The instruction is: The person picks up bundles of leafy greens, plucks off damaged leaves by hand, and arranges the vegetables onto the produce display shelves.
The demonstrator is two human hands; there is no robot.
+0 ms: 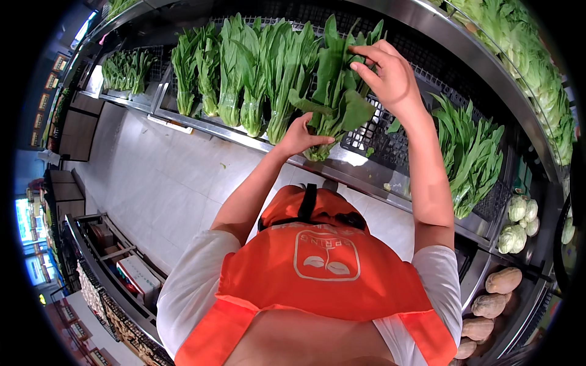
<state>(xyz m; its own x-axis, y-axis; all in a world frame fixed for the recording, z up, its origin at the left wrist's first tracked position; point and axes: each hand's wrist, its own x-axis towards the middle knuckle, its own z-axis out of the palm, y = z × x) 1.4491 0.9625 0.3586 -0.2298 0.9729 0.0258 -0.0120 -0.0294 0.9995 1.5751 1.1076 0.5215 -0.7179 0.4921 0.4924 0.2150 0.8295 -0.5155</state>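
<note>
My left hand is closed around the lower stems of a bunch of leafy greens, which stands with its leaves pointing away from me. At the upper leaves is my right hand, its thumb and fingertips close to a leaf edge; whether they pinch it cannot be told. Left of this bunch, several bundles of the same long-leaved greens stand side by side on the metal display shelf, their stem ends toward me. Another group of greens lies to the right, beyond my right forearm.
A black plastic crate lies on the shelf right of the held bunch. The shelf's metal front edge runs before me. Lettuces fill an upper shelf; pale round vegetables and tan squashes are at right. A cart stands at left.
</note>
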